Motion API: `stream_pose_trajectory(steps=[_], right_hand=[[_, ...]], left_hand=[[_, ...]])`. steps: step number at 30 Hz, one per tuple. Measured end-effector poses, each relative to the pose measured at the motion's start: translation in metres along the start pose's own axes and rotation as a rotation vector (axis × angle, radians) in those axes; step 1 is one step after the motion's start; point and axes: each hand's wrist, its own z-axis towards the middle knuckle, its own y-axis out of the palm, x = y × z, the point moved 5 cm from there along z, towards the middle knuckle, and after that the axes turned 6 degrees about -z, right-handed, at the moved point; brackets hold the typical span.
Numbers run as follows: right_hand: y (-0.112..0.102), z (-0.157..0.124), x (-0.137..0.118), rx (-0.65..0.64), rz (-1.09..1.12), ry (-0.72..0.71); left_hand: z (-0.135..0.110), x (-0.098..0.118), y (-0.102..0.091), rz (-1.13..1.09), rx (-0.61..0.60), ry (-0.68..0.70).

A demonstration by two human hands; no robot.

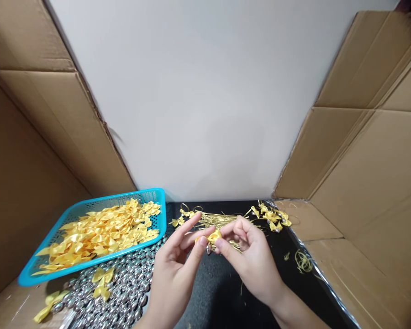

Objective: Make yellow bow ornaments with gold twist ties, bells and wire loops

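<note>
Between my two hands is a small yellow ribbon bow (213,236), with a silver bell-like bead (208,249) hanging just under it. My left hand (178,260) pinches the bow's left side between thumb and fingertips, its index finger raised. My right hand (248,251) grips the right side with thumb and index finger, the other fingers curled. Behind the hands lies a bundle of gold cords (222,219) on the black surface. Beyond it to the right sits a cluster of yellow bows with silver beads and cord loops (272,215).
A blue plastic basket (163,214) full of yellow bows (106,230) stands at the left. Silver beads (126,278) spread in front of it, with several loose bows (103,283) on them. Cord scraps (303,261) lie at the right. Cardboard walls (370,151) rise on both sides.
</note>
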Motion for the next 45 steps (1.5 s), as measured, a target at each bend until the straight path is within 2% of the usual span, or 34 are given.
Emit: stream_pose_trajectory(steps=[8, 12, 14, 17, 19, 22, 24, 26, 28, 30, 33, 36, 38, 41, 45], right_hand=[[-0.003, -0.002, -0.009, 0.000, -0.240, -0.105], [-0.007, -0.008, -0.009, 0.070, -0.268, -0.171], [-0.011, -0.010, -0.008, 0.095, -0.183, -0.183], [-0.014, -0.007, -0.006, -0.015, 0.137, -0.125], [-0.019, -0.001, -0.005, -0.064, 0.242, -0.081], [-0.026, 0.012, -0.006, -0.080, 0.023, -0.090], [-0.022, 0.019, -0.004, -0.198, -0.126, -0.123], [-0.012, 0.021, 0.003, -0.374, -0.114, -0.087], [-0.003, 0.021, 0.015, -0.510, -0.012, 0.040], [0.002, 0.018, 0.024, -0.588, 0.038, 0.174], [0.001, 0.016, 0.029, -0.654, -0.064, 0.226], [-0.004, 0.017, 0.026, -0.671, -0.173, 0.182], [-0.006, 0.019, 0.024, -0.661, -0.161, 0.161], [-0.005, 0.020, 0.022, -0.601, -0.033, 0.141], [0.000, 0.019, 0.026, -0.494, 0.221, 0.172]], left_hand=[[-0.001, -0.001, 0.000, -0.033, -0.019, 0.035], [-0.001, 0.000, 0.000, -0.017, -0.015, 0.072], [-0.001, -0.001, -0.001, 0.009, 0.000, 0.077], [0.000, -0.003, -0.001, 0.037, -0.004, 0.065], [0.003, -0.006, -0.001, 0.040, -0.037, 0.030], [0.007, -0.007, 0.002, 0.032, -0.133, -0.049], [0.009, -0.007, 0.005, 0.031, -0.226, -0.100], [0.011, -0.005, 0.006, 0.054, -0.305, -0.134], [0.012, -0.004, 0.006, 0.086, -0.361, -0.156], [0.012, -0.003, 0.006, 0.124, -0.417, -0.182], [0.012, -0.002, 0.006, 0.199, -0.476, -0.210], [0.011, -0.003, 0.004, 0.251, -0.499, -0.224], [0.009, -0.005, 0.004, 0.263, -0.540, -0.254], [0.006, -0.007, 0.006, 0.225, -0.603, -0.282], [0.008, -0.006, 0.007, 0.144, -0.600, -0.233]])
